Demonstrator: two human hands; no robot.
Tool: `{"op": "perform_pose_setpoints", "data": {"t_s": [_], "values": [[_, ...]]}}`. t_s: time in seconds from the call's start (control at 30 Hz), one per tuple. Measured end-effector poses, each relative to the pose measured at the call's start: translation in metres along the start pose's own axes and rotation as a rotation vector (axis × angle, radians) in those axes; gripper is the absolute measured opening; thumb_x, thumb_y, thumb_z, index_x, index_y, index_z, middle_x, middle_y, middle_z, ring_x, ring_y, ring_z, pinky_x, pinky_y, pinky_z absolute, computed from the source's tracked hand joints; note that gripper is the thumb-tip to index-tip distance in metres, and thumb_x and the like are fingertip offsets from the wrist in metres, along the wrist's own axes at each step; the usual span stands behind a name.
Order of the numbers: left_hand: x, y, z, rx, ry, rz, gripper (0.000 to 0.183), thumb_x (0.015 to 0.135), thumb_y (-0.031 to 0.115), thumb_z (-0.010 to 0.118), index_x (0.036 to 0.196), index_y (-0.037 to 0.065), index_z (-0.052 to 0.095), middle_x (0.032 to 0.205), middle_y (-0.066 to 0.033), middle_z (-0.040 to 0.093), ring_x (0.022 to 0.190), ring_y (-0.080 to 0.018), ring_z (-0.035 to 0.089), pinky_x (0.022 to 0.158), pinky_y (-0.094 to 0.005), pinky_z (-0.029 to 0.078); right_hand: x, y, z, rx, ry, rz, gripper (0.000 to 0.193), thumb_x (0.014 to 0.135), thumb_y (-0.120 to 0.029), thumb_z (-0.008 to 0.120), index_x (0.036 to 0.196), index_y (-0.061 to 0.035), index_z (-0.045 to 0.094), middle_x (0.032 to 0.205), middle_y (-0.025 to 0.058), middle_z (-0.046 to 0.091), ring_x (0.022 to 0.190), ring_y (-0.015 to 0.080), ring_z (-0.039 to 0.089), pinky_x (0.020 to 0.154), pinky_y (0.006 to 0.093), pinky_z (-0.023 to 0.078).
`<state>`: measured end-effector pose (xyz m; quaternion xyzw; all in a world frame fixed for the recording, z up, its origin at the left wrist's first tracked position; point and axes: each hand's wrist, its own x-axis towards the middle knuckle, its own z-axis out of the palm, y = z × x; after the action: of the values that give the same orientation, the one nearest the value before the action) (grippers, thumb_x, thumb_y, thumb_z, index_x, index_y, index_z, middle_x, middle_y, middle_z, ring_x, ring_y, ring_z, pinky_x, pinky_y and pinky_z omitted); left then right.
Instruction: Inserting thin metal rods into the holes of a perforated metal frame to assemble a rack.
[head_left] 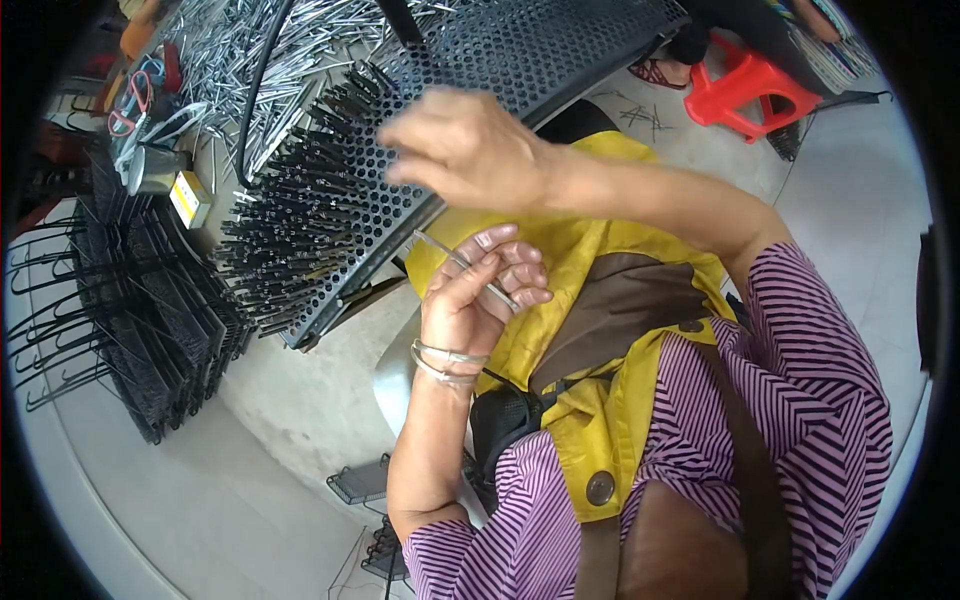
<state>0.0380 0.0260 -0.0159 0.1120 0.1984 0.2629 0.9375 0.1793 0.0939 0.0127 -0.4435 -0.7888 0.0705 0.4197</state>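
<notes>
My left hand (480, 290) is raised in front of my yellow apron (600, 300), its fingers (505, 270) curled in around a thin metal pin (465, 265), which lies slantwise across them with its upper end sticking out toward the rack. Two silver bangles (445, 360) sit at that wrist. My right hand (465, 145) is above it, reaching over the black perforated rack (520, 50); its fingers are bent and drawn loosely together, and I cannot tell whether they have anything between them (the back of the hand hides the tips). The rack tilts across my lap, and its lower left part is crowded with dark-tipped pins (300, 230) standing in the holes, while the upper right part shows bare holes. Beyond it a heap of loose shiny pins (290, 40) covers the surface. To the left stand stacked black wire racks (130, 320). A red plastic stool (750, 90) sits on the floor at upper right.
</notes>
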Motion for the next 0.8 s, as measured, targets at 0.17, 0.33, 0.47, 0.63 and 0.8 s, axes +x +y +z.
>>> {"op": "perform_pose_setpoints", "data": {"t_s": [0.17, 0.33, 0.47, 0.63, 0.8], "values": [[-0.003, -0.001, 0.001, 0.062, -0.09, -0.026, 0.028, 0.08, 0.013, 0.047, 0.098, -0.008, 0.048, 0.092, -0.0226, 0.053, 0.079, -0.0327, 0.056, 0.067, -0.04, 0.048, -0.024, -0.027, -0.011, 0.53, -0.414, 0.367, 0.011, 0.065, -0.001, 0.059, 0.075, 0.003, 0.056, 0.062, 0.0092, 0.058, 0.059, 0.0139, 0.056, 0.057, 0.0252, 0.045], [-0.005, -0.003, 0.006, 0.115, -0.02, -0.056, 0.034, 0.079, 0.016, 0.05, 0.106, -0.004, 0.046, 0.092, -0.0208, 0.053, 0.078, -0.0302, 0.056, 0.065, -0.0371, 0.049, -0.021, -0.016, -0.013, 0.736, -0.227, 0.447, 0.01, 0.069, 0.0, 0.059, 0.078, 0.0023, 0.057, 0.066, 0.0028, 0.059, 0.06, 0.0061, 0.052, 0.055, 0.0221, 0.044], [-0.004, -0.005, 0.004, 0.099, -0.014, -0.071, 0.04, 0.078, 0.016, 0.053, 0.113, -0.001, 0.044, 0.096, -0.0197, 0.053, 0.081, -0.0293, 0.056, 0.069, -0.0381, 0.049, 0.007, 0.003, -0.02, 0.38, 0.107, 0.302, 0.012, 0.071, -0.005, 0.063, 0.08, -0.0003, 0.058, 0.067, 0.0042, 0.06, 0.06, 0.0074, 0.057, 0.054, 0.0193, 0.045], [-0.005, -0.003, 0.003, 0.114, -0.002, -0.059, 0.041, 0.078, 0.017, 0.054, 0.114, 0.0, 0.043, 0.097, -0.0199, 0.053, 0.083, -0.0293, 0.056, 0.07, -0.0385, 0.048, 0.049, 0.018, -0.005, 0.142, 0.455, -0.023, 0.013, 0.069, -0.004, 0.065, 0.079, -0.0012, 0.058, 0.068, 0.0066, 0.06, 0.058, 0.0119, 0.058, 0.052, 0.0204, 0.046], [-0.003, 0.0, 0.004, 0.097, 0.008, -0.054, 0.041, 0.078, 0.018, 0.054, 0.113, 0.0, 0.043, 0.096, -0.019, 0.054, 0.083, -0.029, 0.055, 0.07, -0.0384, 0.048, 0.059, 0.024, 0.014, 0.001, 0.463, -0.182, 0.016, 0.066, -0.005, 0.067, 0.079, -0.0019, 0.058, 0.066, 0.0066, 0.057, 0.058, 0.0174, 0.055, 0.052, 0.0262, 0.046]]}}
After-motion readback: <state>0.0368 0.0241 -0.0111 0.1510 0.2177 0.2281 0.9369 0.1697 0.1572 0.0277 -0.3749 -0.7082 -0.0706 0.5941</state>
